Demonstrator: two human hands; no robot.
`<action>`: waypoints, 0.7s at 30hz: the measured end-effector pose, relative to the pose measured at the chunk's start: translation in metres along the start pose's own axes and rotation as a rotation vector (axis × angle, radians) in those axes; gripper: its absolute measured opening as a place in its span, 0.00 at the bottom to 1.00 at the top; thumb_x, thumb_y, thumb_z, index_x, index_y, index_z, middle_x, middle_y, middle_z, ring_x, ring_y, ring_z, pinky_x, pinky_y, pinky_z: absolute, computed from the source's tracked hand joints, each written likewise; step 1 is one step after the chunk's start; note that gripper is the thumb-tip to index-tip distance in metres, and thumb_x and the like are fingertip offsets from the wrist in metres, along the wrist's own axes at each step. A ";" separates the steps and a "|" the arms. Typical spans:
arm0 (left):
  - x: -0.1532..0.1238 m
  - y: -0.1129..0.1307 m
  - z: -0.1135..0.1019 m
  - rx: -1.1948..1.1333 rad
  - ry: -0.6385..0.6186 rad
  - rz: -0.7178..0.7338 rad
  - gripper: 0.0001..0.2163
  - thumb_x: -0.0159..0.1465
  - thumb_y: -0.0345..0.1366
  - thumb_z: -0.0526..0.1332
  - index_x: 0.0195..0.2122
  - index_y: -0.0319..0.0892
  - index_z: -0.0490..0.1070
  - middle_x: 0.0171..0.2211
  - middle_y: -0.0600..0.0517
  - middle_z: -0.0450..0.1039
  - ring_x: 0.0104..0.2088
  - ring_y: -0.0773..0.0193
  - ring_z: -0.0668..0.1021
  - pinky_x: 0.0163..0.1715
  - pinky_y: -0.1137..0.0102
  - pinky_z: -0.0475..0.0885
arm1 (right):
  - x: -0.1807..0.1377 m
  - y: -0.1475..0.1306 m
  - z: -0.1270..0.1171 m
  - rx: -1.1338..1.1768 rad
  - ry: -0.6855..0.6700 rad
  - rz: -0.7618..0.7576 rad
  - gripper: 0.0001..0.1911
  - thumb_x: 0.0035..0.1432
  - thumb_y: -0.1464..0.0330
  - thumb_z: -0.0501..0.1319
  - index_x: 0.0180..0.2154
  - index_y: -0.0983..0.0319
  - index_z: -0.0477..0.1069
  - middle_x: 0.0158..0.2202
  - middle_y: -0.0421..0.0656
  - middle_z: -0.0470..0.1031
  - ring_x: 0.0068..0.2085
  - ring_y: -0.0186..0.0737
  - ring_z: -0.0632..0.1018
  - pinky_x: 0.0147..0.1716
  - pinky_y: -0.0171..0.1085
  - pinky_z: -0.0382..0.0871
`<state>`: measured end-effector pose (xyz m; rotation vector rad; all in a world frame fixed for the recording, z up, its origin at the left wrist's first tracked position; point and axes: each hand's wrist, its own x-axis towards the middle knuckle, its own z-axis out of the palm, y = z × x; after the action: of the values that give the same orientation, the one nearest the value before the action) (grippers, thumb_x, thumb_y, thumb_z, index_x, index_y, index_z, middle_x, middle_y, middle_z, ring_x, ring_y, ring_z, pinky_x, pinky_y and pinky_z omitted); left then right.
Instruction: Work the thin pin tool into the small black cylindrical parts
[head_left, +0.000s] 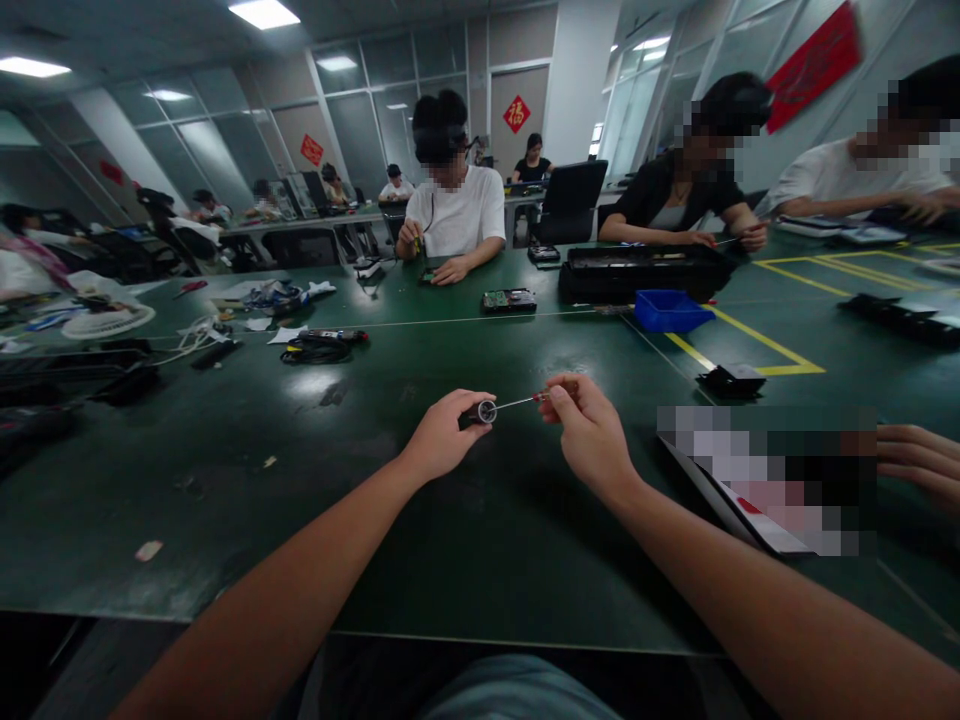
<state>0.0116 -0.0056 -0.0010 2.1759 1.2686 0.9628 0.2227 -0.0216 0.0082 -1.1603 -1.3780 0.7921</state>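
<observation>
Above the green table, my left hand is closed round a small dark cylinder with a pale ring at its open end. That open end faces right. My right hand pinches the reddish handle of a screwdriver. The thin metal shaft points left, and its tip is at the ringed end of the cylinder. Whether the tip touches anything inside is too small to tell. My fingers hide much of the cylinder's body and the rear of the handle.
A green table spans the view. Ahead lie a bundle of black cable, a circuit-board device, a blue bin and a long black casing. A blurred flat panel lies right, beside another person's hand. Co-workers sit opposite.
</observation>
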 end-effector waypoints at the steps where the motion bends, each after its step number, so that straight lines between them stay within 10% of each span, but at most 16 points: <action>1: 0.000 0.000 0.000 -0.002 0.001 -0.001 0.17 0.62 0.29 0.65 0.52 0.45 0.74 0.50 0.49 0.75 0.52 0.57 0.75 0.56 0.59 0.68 | 0.000 0.000 0.000 -0.004 -0.002 0.000 0.10 0.65 0.60 0.55 0.42 0.59 0.68 0.35 0.44 0.75 0.36 0.42 0.76 0.38 0.44 0.70; 14: 0.000 -0.005 -0.001 -0.009 -0.002 0.036 0.17 0.62 0.29 0.65 0.53 0.46 0.74 0.50 0.49 0.75 0.52 0.58 0.75 0.56 0.60 0.68 | 0.000 -0.014 -0.005 -0.384 0.016 -0.094 0.26 0.61 0.49 0.59 0.19 0.58 0.61 0.17 0.37 0.64 0.21 0.35 0.65 0.24 0.38 0.55; 21: 0.000 -0.008 -0.001 0.003 -0.007 0.029 0.17 0.62 0.30 0.65 0.53 0.46 0.74 0.50 0.49 0.75 0.52 0.57 0.75 0.56 0.58 0.68 | -0.002 -0.011 -0.004 -0.359 -0.026 -0.155 0.19 0.61 0.52 0.61 0.25 0.58 0.65 0.19 0.36 0.67 0.22 0.35 0.67 0.23 0.36 0.57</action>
<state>0.0064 -0.0014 -0.0056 2.2034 1.2395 0.9638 0.2241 -0.0276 0.0185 -1.2994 -1.6546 0.4614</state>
